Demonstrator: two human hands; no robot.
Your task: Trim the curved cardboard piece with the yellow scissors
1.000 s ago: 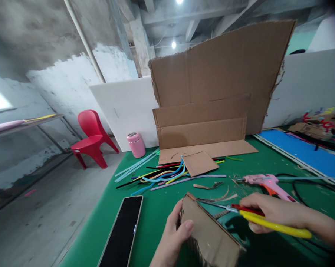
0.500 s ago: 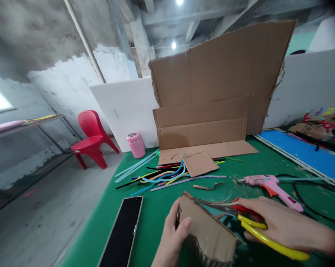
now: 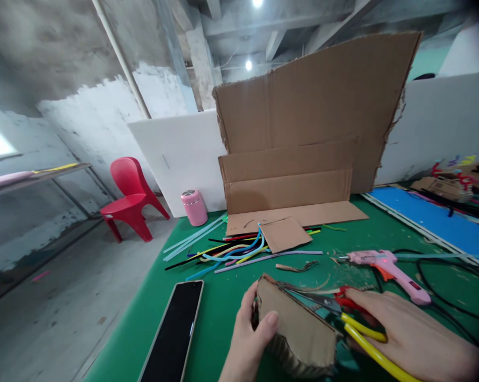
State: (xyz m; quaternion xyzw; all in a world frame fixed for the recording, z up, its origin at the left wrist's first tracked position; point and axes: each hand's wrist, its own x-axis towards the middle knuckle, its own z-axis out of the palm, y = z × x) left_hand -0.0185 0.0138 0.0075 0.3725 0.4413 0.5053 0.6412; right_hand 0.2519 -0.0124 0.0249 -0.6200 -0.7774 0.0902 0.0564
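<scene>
My left hand (image 3: 249, 334) grips the left end of a small cardboard piece (image 3: 298, 329), thumb on its near face, above the green table (image 3: 223, 302). My right hand (image 3: 406, 331) is closed round the yellow and red handles of a pair of scissors (image 3: 342, 313). The blades run along the top edge of the cardboard piece, where a thin strip curls away. A pink glue gun (image 3: 386, 265) lies just beyond my right hand.
A black phone (image 3: 173, 331) lies left of my left hand. Coloured sticks and pipe cleaners (image 3: 231, 249) and a cardboard square (image 3: 285, 233) lie ahead, before a big upright cardboard sheet (image 3: 311, 116). Black cables (image 3: 442, 276) at right; pink jar (image 3: 194, 207), red chair (image 3: 130, 196).
My right hand has moved left and lower with the scissors, and the blades have advanced along the top edge of the cardboard. My left hand keeps its grip.
</scene>
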